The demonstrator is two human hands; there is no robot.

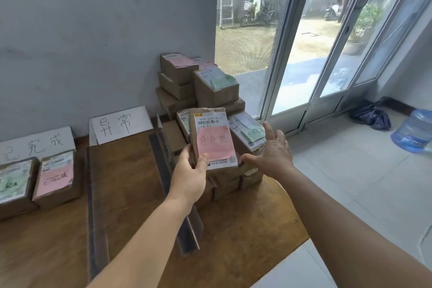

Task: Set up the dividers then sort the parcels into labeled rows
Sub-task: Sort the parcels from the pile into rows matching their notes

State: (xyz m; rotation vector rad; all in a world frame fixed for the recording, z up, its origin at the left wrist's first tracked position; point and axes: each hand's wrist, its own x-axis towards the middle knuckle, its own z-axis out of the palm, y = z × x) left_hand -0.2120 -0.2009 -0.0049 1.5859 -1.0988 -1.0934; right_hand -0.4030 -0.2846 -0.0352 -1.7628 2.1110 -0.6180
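Two hands worked over a brown wooden table (pixel 131 170) set against a grey wall; at its right end stood a pile of brown parcels (pixel 210 91), stacked several high beside the glass door (pixel 301 58); two dark dividers ran from the wall toward the near edge, the left divider (pixel 93 213) flat-looking and long, the right divider (pixel 170 194) partly hidden under the left forearm; between them lay a bare row headed by a white sign (pixel 120 126) with handwritten characters, leaning on the wall; left of the left divider a second white sign (pixel 35 145) stood behind two parcels, one with a pink note (pixel 56 176) and one with a green note (pixel 12 180), just beside each other; a blue water bottle (pixel 412 131) lay on the tiled floor well to the right; the left hand (pixel 189 170) gripped a held parcel (pixel 214 138) by its lower left corner, thumb across the front, raising it above the table in front of the pile, its pink slip facing the camera; the right hand (pixel 273 149) hovered spread, fingers straight, just right of that parcel, not touching it
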